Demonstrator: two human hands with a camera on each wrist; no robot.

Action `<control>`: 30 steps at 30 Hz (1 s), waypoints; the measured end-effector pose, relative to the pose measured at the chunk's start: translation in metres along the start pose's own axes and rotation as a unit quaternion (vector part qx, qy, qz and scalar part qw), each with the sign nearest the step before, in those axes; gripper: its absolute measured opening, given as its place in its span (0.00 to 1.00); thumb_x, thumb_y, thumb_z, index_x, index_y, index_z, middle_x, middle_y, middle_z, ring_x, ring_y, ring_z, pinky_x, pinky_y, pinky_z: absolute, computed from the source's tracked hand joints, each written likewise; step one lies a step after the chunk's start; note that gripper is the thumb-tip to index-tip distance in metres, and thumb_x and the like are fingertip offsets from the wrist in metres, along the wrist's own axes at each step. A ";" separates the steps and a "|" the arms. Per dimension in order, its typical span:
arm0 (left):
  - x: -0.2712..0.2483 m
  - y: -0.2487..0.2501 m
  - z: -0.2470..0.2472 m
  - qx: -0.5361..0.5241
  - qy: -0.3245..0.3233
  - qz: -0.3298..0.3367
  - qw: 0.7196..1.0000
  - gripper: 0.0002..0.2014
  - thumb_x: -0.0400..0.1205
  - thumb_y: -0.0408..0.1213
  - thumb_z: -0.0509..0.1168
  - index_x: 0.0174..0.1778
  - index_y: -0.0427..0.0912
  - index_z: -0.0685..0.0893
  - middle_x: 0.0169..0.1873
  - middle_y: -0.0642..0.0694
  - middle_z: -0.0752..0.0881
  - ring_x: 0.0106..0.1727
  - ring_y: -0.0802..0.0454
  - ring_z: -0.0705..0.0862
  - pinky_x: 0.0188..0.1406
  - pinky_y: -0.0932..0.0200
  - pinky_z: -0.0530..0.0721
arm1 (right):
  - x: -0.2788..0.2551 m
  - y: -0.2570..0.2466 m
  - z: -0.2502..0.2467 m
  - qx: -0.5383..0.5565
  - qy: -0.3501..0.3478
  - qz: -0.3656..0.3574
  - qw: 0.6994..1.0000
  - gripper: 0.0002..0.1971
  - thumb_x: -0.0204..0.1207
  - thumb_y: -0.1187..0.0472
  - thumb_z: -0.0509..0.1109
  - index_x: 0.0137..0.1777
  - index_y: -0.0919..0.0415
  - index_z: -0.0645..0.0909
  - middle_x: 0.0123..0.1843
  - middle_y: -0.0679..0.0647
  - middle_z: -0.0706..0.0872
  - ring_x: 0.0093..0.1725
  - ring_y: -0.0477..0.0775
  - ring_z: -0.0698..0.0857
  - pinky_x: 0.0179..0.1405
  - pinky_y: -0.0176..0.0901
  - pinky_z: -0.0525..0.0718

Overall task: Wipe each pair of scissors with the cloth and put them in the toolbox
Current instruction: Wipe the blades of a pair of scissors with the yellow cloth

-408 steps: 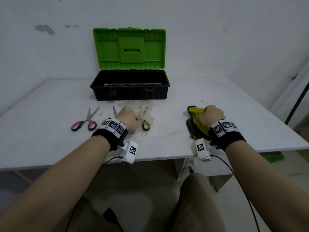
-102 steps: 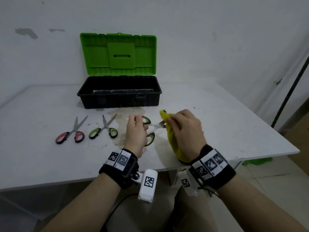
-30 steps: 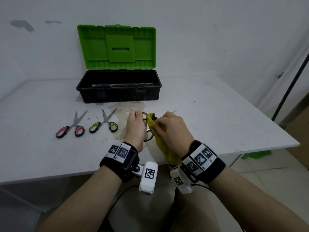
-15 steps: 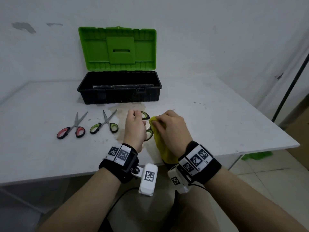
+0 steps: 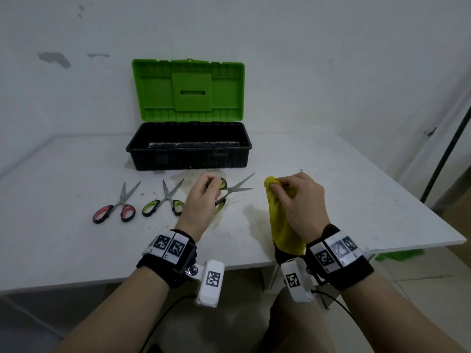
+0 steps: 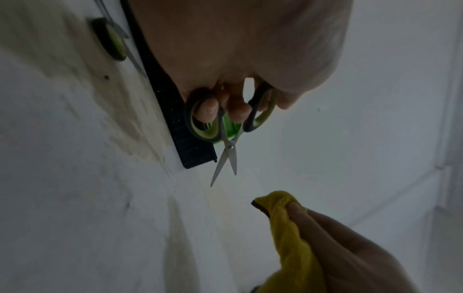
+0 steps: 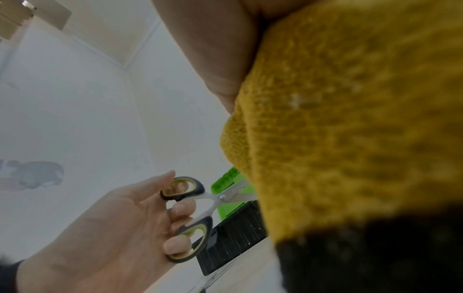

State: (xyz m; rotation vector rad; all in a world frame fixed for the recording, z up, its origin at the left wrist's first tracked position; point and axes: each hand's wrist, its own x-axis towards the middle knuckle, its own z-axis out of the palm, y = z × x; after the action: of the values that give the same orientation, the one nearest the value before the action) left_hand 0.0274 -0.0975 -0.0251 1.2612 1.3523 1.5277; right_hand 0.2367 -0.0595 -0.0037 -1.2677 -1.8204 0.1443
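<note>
My left hand (image 5: pixel 204 197) grips green-handled scissors (image 5: pixel 233 191) by the handles, fingers through the loops, blades parted and pointing right above the table. The same scissors (image 6: pixel 226 138) show in the left wrist view and the scissors (image 7: pixel 198 206) in the right wrist view. My right hand (image 5: pixel 298 200) holds the bunched yellow cloth (image 5: pixel 279 220), a short gap right of the blade tips. Two more pairs lie on the table: red-handled scissors (image 5: pixel 116 207) and green-handled scissors (image 5: pixel 165 203). The black toolbox (image 5: pixel 188 151) stands open behind, green lid (image 5: pixel 188 90) upright.
The white table (image 5: pixel 63 245) has a brownish stain under my hands and ends close to me and at the right. A wall stands right behind the toolbox. A dark pole (image 5: pixel 446 154) leans at the far right.
My right hand has pulled the cloth off the scissors and away to the right, so the blades are bare. My left hand still holds the handles in about the same place.
</note>
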 end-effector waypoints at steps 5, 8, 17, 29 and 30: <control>-0.001 0.001 -0.012 0.112 -0.083 0.089 0.986 0.15 0.90 0.44 0.55 0.47 0.44 0.84 0.41 0.54 0.83 0.47 0.58 0.81 0.53 0.62 0.76 | -0.002 0.002 0.002 0.006 0.002 0.000 1.000 0.07 0.76 0.55 0.74 0.48 0.58 0.90 0.42 0.47 0.83 0.40 0.44 0.78 0.45 0.13 0.67; 0.003 -0.003 -0.020 0.171 -0.134 0.127 0.968 0.19 0.86 0.40 0.49 0.51 0.46 0.87 0.47 0.57 0.83 0.53 0.65 0.79 0.57 0.66 0.71 | -0.002 0.001 0.003 0.007 -0.001 0.004 1.000 0.08 0.77 0.55 0.74 0.49 0.58 0.90 0.43 0.46 0.81 0.41 0.44 0.78 0.45 0.13 0.67; 0.007 -0.010 -0.021 0.297 -0.200 0.187 0.915 0.19 0.88 0.29 0.59 0.50 0.58 0.89 0.49 0.60 0.79 0.53 0.58 0.76 0.54 0.64 0.72 | -0.003 0.001 0.004 0.011 -0.002 0.005 1.000 0.08 0.77 0.55 0.74 0.49 0.58 0.90 0.42 0.46 0.80 0.41 0.42 0.77 0.45 0.12 0.66; 0.010 -0.005 -0.026 0.436 -0.250 0.102 0.858 0.20 0.86 0.32 0.64 0.72 0.54 0.74 0.65 0.54 0.72 0.52 0.65 0.76 0.57 0.60 0.78 | -0.005 0.004 0.010 0.014 -0.016 0.008 1.000 0.09 0.77 0.53 0.73 0.50 0.56 0.89 0.43 0.46 0.81 0.42 0.43 0.78 0.42 0.14 0.68; 0.011 -0.005 -0.025 0.459 -0.244 0.089 0.850 0.24 0.87 0.33 0.64 0.79 0.53 0.69 0.71 0.52 0.70 0.55 0.62 0.77 0.60 0.60 0.78 | -0.005 0.004 0.011 0.016 -0.015 0.009 1.000 0.09 0.77 0.53 0.73 0.50 0.56 0.89 0.43 0.46 0.81 0.42 0.43 0.78 0.42 0.14 0.68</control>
State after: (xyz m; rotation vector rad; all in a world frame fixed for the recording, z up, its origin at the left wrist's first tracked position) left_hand -0.0003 -0.0933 -0.0265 2.2142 1.6768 0.5037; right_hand 0.2327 -0.0575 -0.0153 -1.2665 -1.8261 0.2018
